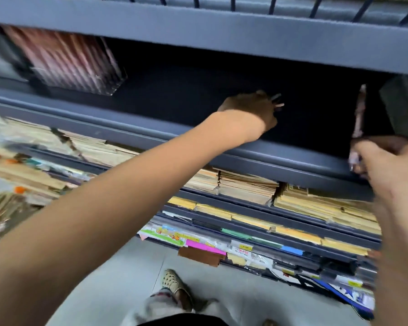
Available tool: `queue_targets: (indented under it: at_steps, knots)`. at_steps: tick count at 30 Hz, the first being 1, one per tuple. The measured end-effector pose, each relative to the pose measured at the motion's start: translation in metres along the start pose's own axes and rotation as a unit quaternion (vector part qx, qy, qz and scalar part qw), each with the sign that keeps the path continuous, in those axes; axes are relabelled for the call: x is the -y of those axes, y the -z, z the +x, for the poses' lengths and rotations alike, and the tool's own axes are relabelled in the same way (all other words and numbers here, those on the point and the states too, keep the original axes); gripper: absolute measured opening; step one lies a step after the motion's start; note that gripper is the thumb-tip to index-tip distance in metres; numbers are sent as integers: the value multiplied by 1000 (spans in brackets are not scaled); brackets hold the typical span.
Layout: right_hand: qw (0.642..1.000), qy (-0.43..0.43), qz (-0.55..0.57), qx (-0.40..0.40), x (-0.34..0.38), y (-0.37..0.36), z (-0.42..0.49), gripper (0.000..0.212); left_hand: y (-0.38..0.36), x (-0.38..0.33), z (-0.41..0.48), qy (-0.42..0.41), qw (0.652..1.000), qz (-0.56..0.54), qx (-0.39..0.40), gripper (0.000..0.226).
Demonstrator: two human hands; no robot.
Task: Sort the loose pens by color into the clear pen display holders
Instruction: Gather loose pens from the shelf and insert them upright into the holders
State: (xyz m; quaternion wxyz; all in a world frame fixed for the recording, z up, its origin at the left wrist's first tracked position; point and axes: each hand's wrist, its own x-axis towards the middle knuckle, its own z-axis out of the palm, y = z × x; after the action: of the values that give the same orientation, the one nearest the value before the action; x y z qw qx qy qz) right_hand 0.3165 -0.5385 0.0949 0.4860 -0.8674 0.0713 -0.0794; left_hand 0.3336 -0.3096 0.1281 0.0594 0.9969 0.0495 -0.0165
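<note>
I find the left hand (250, 109) reaching deep into the dark shelf (174, 135), fingers curled round a few pens (278, 101), presumably bound for a holder. The right hand (386, 165) grips a pinkish bunch (359, 114) upright at the shelf edge, likely as sorting stock. A clear holder (80, 64) of reddish pens stands well to the left.
</note>
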Motion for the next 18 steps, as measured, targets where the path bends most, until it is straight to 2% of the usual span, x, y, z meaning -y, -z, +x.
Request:
queue_targets:
  at_steps: [3,6,9,11,13,18]
  knots:
    - [989,11,107,99,-5,4,-20,16,5,33,-21,7,998,-48,-33,44]
    - [967,29,211,143,-5,-17,-52,19,6,74,-60,22,982,-150,-116,36]
    - [942,60,278,179,14,-48,-80,30,2,115,-108,36,940,-299,-160,34]
    - [926,82,304,208,34,-67,-93,35,-2,137,-135,48,903,-397,-161,30]
    - [912,85,317,244,52,-89,-107,33,-8,156,-157,60,866,-470,-156,23]
    - [902,85,290,309,99,-150,-138,19,-21,201,-192,105,786,-584,-170,29]
